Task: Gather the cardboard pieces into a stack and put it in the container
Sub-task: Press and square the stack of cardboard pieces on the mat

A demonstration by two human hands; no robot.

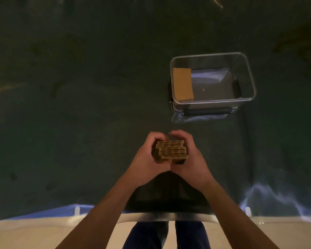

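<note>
Both hands meet just below the middle of the frame, pressed in from either side on a stack of cardboard pieces (171,151). At the left of the stack, the left hand (149,159) curls its fingers over the far edge; the right hand (190,157) cups the right side the same way, and the two thumbs touch beneath the stack. The corrugated edges face the camera, and the pieces sit a little uneven (a few stick out at the lower right). The stack is held above a dark green table (79,105). Well apart from the hands, in the upper right of the frame, stands a clear plastic container (248,76) with dark clips on its sides. Another brown cardboard piece (183,83) lies inside it, against its left wall. At the bottom edge, dark trousers (190,236) show between the forearms.
</note>
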